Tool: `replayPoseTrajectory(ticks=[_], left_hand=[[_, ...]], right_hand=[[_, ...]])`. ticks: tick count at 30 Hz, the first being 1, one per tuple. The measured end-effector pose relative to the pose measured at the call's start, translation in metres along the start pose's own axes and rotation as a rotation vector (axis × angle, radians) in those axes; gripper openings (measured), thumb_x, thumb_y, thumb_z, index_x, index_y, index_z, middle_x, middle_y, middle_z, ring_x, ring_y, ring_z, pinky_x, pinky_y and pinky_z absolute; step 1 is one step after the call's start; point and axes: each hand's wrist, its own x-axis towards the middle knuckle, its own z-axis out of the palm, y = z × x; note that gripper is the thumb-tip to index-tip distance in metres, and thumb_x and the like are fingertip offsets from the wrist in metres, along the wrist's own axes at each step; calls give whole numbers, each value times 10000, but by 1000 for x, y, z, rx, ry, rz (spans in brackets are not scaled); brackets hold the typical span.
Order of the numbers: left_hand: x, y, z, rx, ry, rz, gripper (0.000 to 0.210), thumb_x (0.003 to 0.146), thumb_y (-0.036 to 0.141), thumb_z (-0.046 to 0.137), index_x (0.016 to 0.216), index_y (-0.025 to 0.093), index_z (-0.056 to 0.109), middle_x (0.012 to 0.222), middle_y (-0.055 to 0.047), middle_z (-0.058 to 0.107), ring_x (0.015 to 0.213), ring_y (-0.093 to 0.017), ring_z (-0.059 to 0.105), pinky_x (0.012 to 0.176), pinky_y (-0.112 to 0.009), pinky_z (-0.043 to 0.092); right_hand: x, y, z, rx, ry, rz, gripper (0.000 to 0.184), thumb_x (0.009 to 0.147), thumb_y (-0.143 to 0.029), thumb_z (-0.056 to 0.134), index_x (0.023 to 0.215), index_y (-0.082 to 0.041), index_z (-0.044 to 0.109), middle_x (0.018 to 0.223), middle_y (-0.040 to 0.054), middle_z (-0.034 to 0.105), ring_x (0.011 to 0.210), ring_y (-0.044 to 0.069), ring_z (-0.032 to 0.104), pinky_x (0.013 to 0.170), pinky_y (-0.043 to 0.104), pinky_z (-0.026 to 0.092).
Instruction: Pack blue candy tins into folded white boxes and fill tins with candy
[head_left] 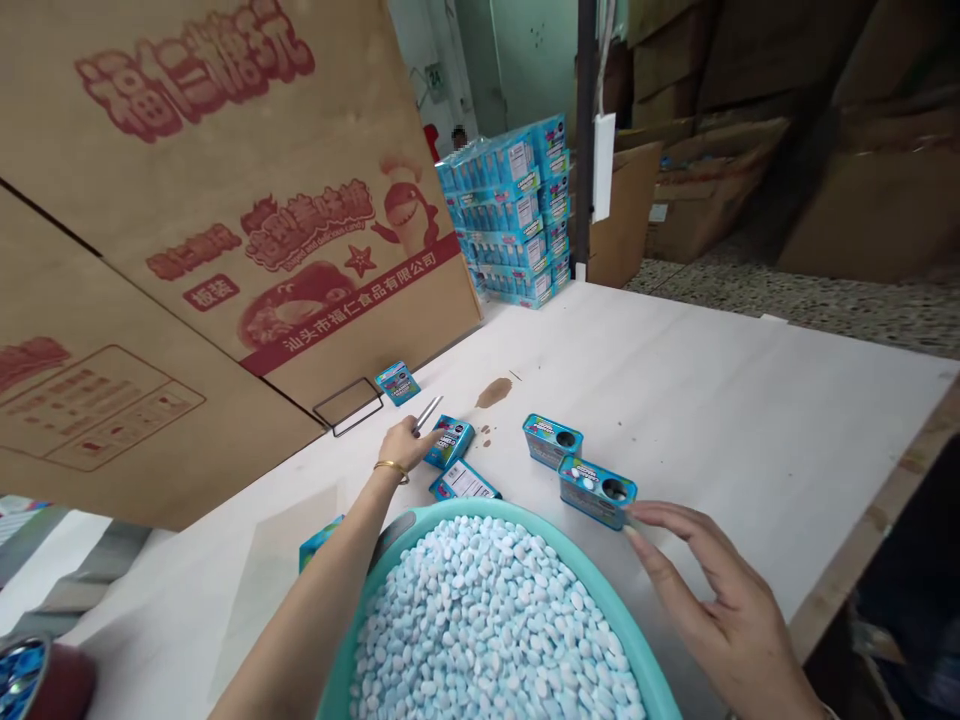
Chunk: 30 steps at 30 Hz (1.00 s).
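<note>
The right hand [742, 615], its grip a narrow pinch, holds one end of an open blue tin [589, 497], probably steadying it upright on the tabletop [712, 400], while the left hand [403, 447] encloses a metal tool [428, 412].

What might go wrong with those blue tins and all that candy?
The front upright tin could tip if the right hand pushes its end. The left arm passes beside the basin, so a bump might spill candies. The metal tool in the left hand might scratch the nearby tin.
</note>
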Motion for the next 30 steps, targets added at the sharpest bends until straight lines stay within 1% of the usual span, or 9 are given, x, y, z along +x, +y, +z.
replayPoseTrajectory(ticks=[2, 4, 8, 12, 14, 18, 22, 26, 30], left_hand=[[-1, 14, 2, 17, -27, 8, 711, 698, 681, 575, 1189, 172, 499, 1102, -152, 658, 1006, -301, 627, 780, -339, 470], [0, 27, 6, 45, -62, 8, 886, 607, 680, 659, 1288, 166, 422, 1147, -181, 640, 1054, -345, 611, 798, -367, 470], [6, 31, 1, 70, -70, -22, 889, 633, 597, 677, 1341, 147, 385, 1106, -193, 651, 1028, -359, 618, 789, -388, 475], [-8, 17, -29, -262, 105, -7, 880, 675, 592, 652, 1380, 156, 356, 1102, -136, 640, 983, -275, 620, 806, -348, 481], [-36, 15, -47, -594, 129, 29, 852, 664, 583, 662, 1357, 173, 383, 1070, -92, 629, 891, -215, 619, 750, -309, 493], [-133, 39, -65, -1017, -57, 151, 879, 620, 485, 762, 1350, 211, 359, 1086, -70, 604, 849, -179, 601, 714, -282, 498], [-223, 78, -55, -1172, -194, 204, 839, 570, 362, 853, 1286, 258, 427, 1183, -77, 583, 1020, -238, 585, 862, -348, 498], [-265, 77, -45, -1179, -209, 284, 747, 629, 410, 821, 1275, 256, 478, 1228, -89, 556, 1079, -267, 565, 904, -387, 495], [-278, 42, -50, -1003, -198, 373, 545, 817, 428, 645, 1309, 261, 480, 1298, -87, 521, 1118, -252, 543, 939, -391, 476]], right_hand=[[-1, -9, 5, 45, -93, 46, 199, 907, -321, 532, 1085, -252, 592, 1104, 68, 631, 1053, 224, 606, 888, 357, 534], [-5, -18, 12, 78, -220, 103, 314, 905, -366, 536, 1201, -264, 554, 1220, 76, 608, 1131, 235, 589, 890, 351, 554], [-16, -30, 26, 78, -445, 148, 536, 884, -407, 569, 1387, -295, 424, 1406, 75, 498, 1254, 259, 514, 931, 372, 550], [-19, -31, 30, 71, -446, 101, 593, 869, -407, 587, 1421, -304, 395, 1428, 70, 477, 1276, 273, 491, 960, 408, 532], [-18, -30, 28, 81, -404, 91, 568, 875, -417, 573, 1409, -299, 417, 1411, 75, 495, 1270, 280, 496, 962, 435, 527], [-17, -33, 22, 167, -352, 118, 558, 858, -450, 587, 1381, -297, 465, 1477, 80, 405, 1354, 333, 372, 1017, 528, 452], [-24, -50, 25, 573, -596, 224, 712, 867, -479, 571, 1486, -295, 271, 1411, 121, 488, 1238, 321, 521, 885, 457, 559], [-38, -80, 26, 679, -629, 348, 708, 846, -430, 634, 1456, -295, 300, 1344, 114, 550, 1165, 280, 586, 937, 439, 530], [-48, -91, 15, 519, -505, 238, 884, 739, -406, 751, 1453, -276, 247, 1421, 126, 449, 1244, 288, 508, 998, 447, 485]])
